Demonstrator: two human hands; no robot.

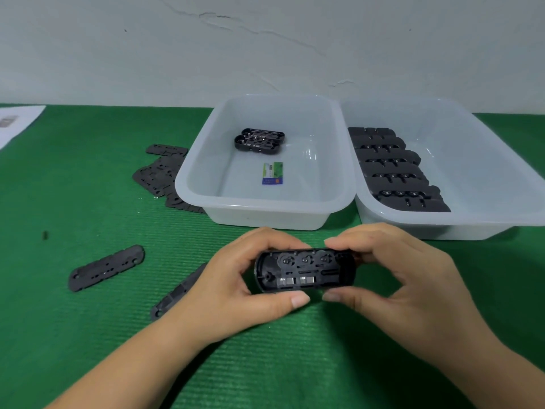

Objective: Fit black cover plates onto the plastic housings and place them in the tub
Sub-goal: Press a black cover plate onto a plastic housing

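Two hands on one black housing (305, 271) above the green mat (88, 335): left hand (236, 290) and right hand (398, 284) each pinching an end, open side up. Beyond, left tub (265, 214) with two finished housings (259, 140); loose cover plates (106, 267) at left.

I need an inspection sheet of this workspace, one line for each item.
Surface: green ribbed mat.
Job's things: housing held over the mat; two housings in the left tub; row of housings in the right tub; cover plates loose on the mat, a pile left of the tub.
Clutter: coloured card in the left tub; paper at far left.
Hands: left hand and right hand grip the housing's ends.
Cables: nothing seen.
Surroundings: cracked white wall.
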